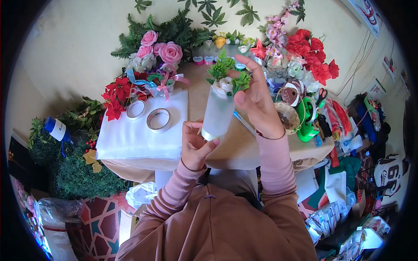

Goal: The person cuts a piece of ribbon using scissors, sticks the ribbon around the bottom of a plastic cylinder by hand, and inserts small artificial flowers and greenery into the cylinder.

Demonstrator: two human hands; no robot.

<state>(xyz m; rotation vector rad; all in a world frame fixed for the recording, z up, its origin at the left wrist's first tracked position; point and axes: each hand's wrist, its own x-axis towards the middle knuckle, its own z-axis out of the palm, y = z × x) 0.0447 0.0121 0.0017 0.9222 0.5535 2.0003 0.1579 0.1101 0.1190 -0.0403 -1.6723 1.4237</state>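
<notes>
My left hand (196, 145) is closed round the lower end of a frosted cylinder vase (217, 114), held tilted above the table's front edge. A white artificial rose (223, 87) and green artificial sprigs (220, 66) stick out of its top. Close by the sprigs on the right is my right hand (260, 102), thumb and fingers apart; whether a fingertip touches the leaves I cannot tell. Beneath it on the brown-covered table lies a blue-and-white pen-like stick (244, 122). Two tape rolls (159, 120) rest on white sheets (139, 144) to the left.
Pink roses (170, 53) and red poinsettias (118, 93) stand at the back left. Several small decorated vases (210, 58) line the wall. On the right are red flowers (307, 56), a wicker basket (286, 116), a green tape dispenser (308, 130) and scissors (321, 95).
</notes>
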